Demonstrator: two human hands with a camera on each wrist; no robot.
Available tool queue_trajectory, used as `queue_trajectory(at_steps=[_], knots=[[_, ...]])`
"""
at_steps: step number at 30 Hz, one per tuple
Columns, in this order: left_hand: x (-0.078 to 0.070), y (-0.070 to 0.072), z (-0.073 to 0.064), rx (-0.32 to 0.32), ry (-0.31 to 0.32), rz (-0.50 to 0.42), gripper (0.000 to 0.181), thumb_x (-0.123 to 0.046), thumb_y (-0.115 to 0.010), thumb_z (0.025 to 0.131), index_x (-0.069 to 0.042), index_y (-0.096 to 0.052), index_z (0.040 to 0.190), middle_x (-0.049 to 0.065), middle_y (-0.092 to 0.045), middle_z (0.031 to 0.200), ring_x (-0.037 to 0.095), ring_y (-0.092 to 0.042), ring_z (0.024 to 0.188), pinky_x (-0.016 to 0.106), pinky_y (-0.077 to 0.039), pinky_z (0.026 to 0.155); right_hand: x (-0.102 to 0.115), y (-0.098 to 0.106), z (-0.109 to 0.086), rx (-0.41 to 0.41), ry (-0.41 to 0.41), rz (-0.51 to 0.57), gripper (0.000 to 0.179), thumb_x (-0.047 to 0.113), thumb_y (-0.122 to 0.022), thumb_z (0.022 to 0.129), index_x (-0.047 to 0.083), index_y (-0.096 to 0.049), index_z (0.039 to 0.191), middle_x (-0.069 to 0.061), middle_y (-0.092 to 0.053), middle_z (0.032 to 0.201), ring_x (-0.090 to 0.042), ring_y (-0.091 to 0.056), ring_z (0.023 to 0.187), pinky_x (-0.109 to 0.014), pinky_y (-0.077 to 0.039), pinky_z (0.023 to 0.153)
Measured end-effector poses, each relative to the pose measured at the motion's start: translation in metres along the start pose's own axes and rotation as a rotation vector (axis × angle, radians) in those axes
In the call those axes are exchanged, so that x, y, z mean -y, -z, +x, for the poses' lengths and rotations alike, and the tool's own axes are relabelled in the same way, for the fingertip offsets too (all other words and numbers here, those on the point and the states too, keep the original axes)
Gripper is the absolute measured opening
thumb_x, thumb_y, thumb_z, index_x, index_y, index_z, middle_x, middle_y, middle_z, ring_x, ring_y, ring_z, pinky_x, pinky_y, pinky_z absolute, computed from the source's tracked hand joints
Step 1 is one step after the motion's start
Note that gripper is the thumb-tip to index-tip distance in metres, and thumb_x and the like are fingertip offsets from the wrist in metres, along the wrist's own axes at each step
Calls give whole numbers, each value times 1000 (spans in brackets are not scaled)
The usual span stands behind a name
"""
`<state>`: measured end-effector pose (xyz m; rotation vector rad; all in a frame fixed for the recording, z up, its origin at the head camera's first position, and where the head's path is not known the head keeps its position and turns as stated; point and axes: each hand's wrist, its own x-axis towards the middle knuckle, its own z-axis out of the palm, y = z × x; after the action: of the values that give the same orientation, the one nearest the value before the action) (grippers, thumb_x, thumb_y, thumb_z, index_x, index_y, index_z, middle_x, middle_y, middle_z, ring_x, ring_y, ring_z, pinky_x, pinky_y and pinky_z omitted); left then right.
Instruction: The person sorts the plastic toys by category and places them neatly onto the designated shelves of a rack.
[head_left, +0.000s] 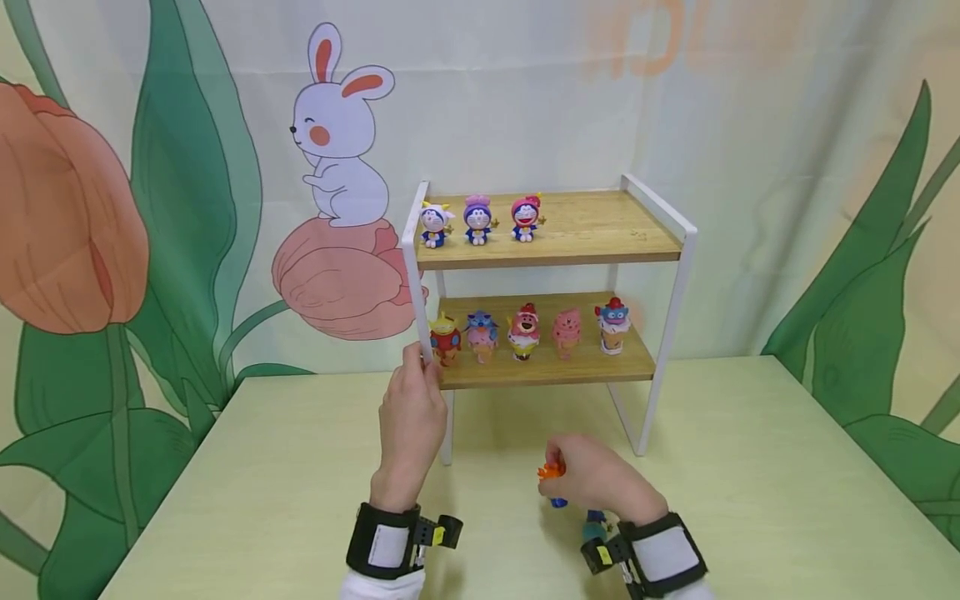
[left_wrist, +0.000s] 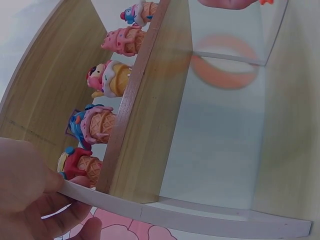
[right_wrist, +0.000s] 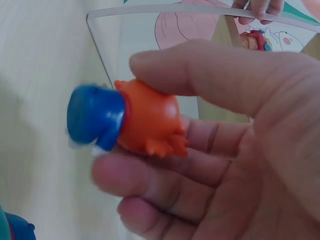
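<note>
My left hand [head_left: 411,417] grips the white metal frame [left_wrist: 200,223] at the left side of a two-tier wooden shelf [head_left: 600,229], beside the lower board. Low over the table in front of the shelf, my right hand [head_left: 600,477] pinches a small toy figurine [right_wrist: 150,115] between thumb and fingers. Its rounded part is orange and the other end is blue; the figurine lies sideways in the right wrist view. Another blue and teal figurine [head_left: 595,525] is on the table near the right wrist, partly hidden by the wrist strap.
Three blue figurines with different hats, among them a pink-hatted one [head_left: 526,218], stand at the upper board's left. Several ice-cream-cone figurines, including a pink one [head_left: 567,333], line the lower board. Behind the pale table [head_left: 300,467] hangs a printed curtain [head_left: 510,100].
</note>
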<state>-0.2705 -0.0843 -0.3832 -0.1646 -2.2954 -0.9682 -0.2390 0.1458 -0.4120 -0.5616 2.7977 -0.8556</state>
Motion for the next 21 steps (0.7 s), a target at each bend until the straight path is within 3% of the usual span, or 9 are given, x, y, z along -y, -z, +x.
queue_trajectory(at_steps=[9, 15, 21], knots=[[1, 0, 0, -14, -15, 0, 25, -7, -51, 101, 3, -49, 124, 15, -61, 87, 27, -59, 71, 37, -48, 54, -2, 6, -1, -57, 57, 67, 13, 9, -70, 85, 13, -60, 93, 3, -59, 81, -15, -53, 69, -33, -46, 60], [1, 0, 0, -14, -14, 4, 24, -8, -50, 102, 3, -48, 124, 15, -61, 87, 28, -59, 71, 38, -48, 54, -4, 11, -4, -97, 96, 94, 19, 4, -65, 88, 13, -67, 106, 1, -64, 94, -16, -55, 79, -35, -48, 67], [0, 0, 0, -11, -10, 7, 25, -8, -50, 102, 3, -48, 124, 15, -61, 87, 27, -59, 71, 37, -48, 54, -7, 16, -2, -139, 93, 162, 9, 6, -63, 94, 12, -70, 95, -1, -66, 91, -15, -56, 71, -32, -49, 63]])
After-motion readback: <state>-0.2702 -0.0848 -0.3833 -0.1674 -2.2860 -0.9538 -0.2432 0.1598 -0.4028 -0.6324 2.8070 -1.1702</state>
